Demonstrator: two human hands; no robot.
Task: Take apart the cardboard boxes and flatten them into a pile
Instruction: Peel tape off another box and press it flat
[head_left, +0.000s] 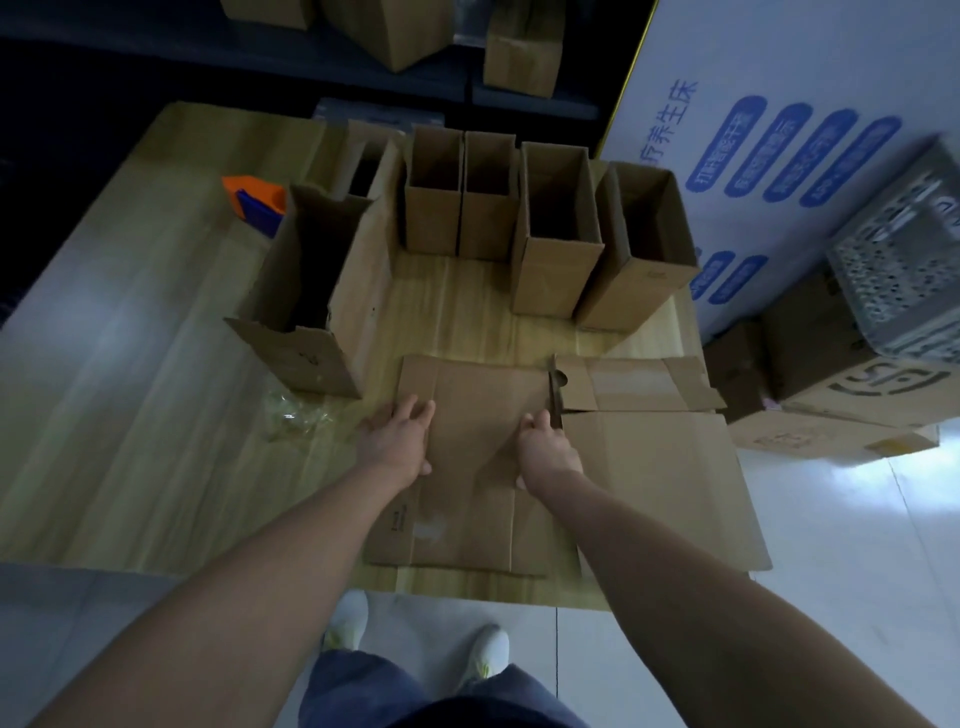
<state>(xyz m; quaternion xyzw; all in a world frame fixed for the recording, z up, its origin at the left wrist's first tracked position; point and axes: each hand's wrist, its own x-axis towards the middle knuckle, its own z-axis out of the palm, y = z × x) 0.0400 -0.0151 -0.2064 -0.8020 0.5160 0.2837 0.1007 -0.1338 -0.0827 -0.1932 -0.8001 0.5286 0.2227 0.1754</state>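
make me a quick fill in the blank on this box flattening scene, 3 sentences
1. Both hands, left and right, press on a ____ box.
2. The standing boxes are open at the ____.
3. The orange thing lies to the ____ of the standing boxes.

Missing words: flattened; top; left

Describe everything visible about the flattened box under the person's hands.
The flattened box is plain brown corrugated cardboard, lying flat on the wooden table at its near edge. Fold creases divide it into panels; small dark print shows near its lower left. Its right side overlaps another flat sheet. The left hand presses its left part, the right hand its middle, fingers curled at a flap edge.
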